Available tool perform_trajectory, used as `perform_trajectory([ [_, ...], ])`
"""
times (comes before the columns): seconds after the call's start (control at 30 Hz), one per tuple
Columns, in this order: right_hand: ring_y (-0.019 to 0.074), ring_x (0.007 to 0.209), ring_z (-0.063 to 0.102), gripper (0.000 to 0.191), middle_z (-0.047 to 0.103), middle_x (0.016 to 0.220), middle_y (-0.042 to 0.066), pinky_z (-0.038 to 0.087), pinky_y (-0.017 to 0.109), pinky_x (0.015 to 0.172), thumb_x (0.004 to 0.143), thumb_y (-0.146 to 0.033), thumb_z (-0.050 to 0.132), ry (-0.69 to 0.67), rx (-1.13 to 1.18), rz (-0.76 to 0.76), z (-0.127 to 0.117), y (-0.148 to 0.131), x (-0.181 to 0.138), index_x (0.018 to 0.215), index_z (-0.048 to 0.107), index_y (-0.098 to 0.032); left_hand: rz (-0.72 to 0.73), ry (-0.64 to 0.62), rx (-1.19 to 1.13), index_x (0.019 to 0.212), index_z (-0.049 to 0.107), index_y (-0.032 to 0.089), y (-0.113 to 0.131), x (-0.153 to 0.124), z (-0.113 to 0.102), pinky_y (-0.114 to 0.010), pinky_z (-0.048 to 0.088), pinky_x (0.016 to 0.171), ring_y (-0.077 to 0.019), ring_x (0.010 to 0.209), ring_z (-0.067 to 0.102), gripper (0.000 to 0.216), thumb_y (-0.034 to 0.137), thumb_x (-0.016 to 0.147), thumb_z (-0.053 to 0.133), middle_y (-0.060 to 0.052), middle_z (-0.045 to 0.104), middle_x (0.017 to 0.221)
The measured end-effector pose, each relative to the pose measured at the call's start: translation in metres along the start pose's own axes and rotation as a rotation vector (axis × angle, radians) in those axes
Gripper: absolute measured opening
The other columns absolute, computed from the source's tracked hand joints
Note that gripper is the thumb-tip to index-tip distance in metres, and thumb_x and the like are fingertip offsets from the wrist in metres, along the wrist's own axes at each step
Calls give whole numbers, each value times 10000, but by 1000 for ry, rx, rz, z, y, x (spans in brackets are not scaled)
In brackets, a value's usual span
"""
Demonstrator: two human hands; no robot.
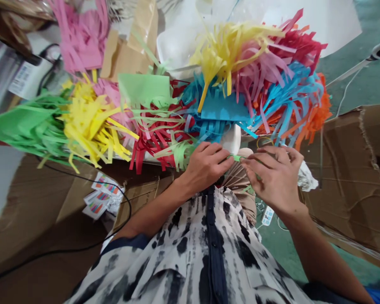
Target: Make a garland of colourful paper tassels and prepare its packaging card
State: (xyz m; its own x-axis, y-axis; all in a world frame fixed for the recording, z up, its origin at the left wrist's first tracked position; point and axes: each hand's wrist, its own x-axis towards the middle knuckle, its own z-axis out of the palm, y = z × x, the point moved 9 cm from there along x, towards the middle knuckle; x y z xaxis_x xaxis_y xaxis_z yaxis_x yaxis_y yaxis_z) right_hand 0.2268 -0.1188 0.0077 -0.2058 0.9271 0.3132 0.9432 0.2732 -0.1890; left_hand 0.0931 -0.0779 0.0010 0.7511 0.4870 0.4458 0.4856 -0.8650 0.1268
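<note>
A small strip of green paper (pixel 236 158) stretches between my two hands at the front edge of the table. My left hand (pixel 206 165) pinches its left end, with the fingers curled over and the thumb hidden. At the other end, the fingertips and thumb of my right hand (pixel 274 175) close on the strip, its other fingers bent and loose. Just beyond the hands lies blue fringed tissue paper (pixel 224 107), with a white object (pixel 232 139) at its front. Light green fringe (pixel 181 154) hangs beside my left hand.
Fringed paper bundles cover the table: green (pixel 28 126), yellow (pixel 93 122), red (pixel 158 135), pink (pixel 82 42) and orange (pixel 319 109). A white tray (pixel 174 48) stands behind. Cardboard boxes (pixel 356 169) flank me. A black cable (pixel 128 198) loops at left.
</note>
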Motion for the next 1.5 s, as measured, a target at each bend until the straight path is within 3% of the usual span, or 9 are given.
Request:
perform_trajectory([
  [0.13,291,1167,665,137,830,1079,-6,319,519,1075,1009,-270,668,14,-28,-28,-4,-5,-2,1048,797,-294,7,-14,18,1196,762,277,0,-7,-10,-504,482,1102,-244,1139,667,202,302,1027,654,-18,802,1152],
  [0.23,292,1186,662,145,823,1082,0,318,531,1089,1000,-242,672,-1,-22,-23,-3,-5,-3,1063,794,-289,-6,-45,38,1297,734,305,-3,-14,-12,-673,326,1258,-288,1216,635,310,415,1013,678,-31,770,1266],
  [0.4,287,1198,654,159,824,1058,-14,301,526,1097,1013,-268,649,-2,-16,-14,-1,-2,-4,1060,799,-290,-156,21,83,1230,756,317,-23,-28,-26,-786,228,1255,-322,1237,600,257,388,987,715,-53,749,1287],
  [0.5,281,1196,651,169,824,1042,-15,279,514,1104,1027,-272,629,-23,-25,-9,2,0,-3,1034,797,-286,-216,83,124,1182,764,296,-30,-31,-36,-738,288,1227,-316,1226,598,216,340,972,743,-68,746,1274],
  [0.57,278,1187,653,179,822,1027,-8,270,505,1101,1036,-278,620,-32,-26,0,3,3,-1,997,794,-278,-158,120,88,1209,749,290,-22,-26,-36,-602,403,1185,-274,1194,613,234,291,976,742,-57,758,1242],
  [0.67,274,1206,649,171,823,1066,-4,262,493,1098,1047,-294,621,-46,-18,-8,3,6,3,1026,790,-278,-26,91,8,1190,742,235,-7,-13,-23,-391,525,970,-215,1086,646,191,218,1007,690,-38,787,1127],
  [0.73,272,1216,652,159,824,1089,-5,260,491,1099,1050,-304,629,-51,-13,-22,3,7,5,1057,786,-281,29,20,-15,1113,748,201,-1,-4,-9,-344,522,842,-200,998,659,138,189,1033,636,-37,789,1054],
  [1.17,259,1143,653,175,795,1079,36,277,484,1115,1077,-297,573,-44,-26,-80,8,5,10,1019,730,-248,-45,-145,-36,1080,715,178,-10,7,13,-370,465,779,-231,942,621,187,240,1080,538,-83,751,1042],
  [1.5,311,1100,598,215,699,967,78,293,502,1074,1067,-315,519,-118,-156,59,14,11,10,974,679,-204,-257,-201,-33,997,680,175,-27,6,11,-402,391,792,-263,975,589,196,344,1060,602,-84,702,1033],
])
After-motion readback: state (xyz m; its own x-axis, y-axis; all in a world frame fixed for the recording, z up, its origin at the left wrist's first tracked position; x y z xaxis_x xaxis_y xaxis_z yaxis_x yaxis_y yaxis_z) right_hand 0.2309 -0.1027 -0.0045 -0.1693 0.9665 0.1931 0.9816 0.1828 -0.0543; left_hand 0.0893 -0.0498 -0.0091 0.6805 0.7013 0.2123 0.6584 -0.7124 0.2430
